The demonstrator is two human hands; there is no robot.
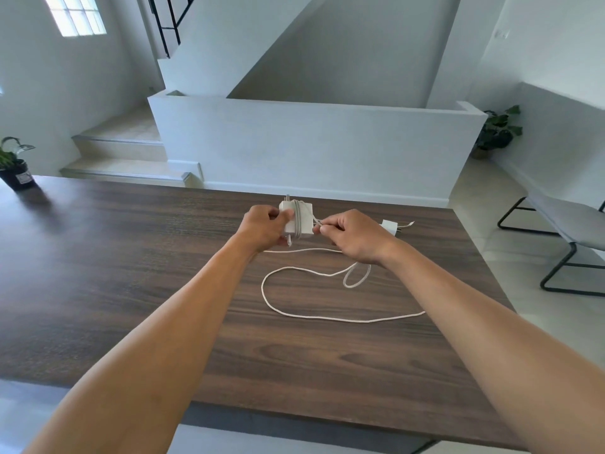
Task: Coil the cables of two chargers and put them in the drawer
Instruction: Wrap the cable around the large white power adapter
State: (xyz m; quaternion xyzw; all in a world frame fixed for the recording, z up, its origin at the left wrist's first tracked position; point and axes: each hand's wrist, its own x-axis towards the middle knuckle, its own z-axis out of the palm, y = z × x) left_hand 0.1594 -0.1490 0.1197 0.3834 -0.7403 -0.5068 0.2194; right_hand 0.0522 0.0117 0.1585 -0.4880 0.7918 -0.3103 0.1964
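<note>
My left hand grips a white charger brick held above the dark wooden table, with several turns of its white cable wound around it. My right hand pinches the free end of that cable right beside the brick. A second, smaller white charger lies on the table just past my right hand. Its long white cable sprawls loose in loops on the table below my hands.
A potted plant stands at the table's far left corner. A grey chair sits to the right of the table. Behind the table are a low white wall and stairs. No drawer shows in view.
</note>
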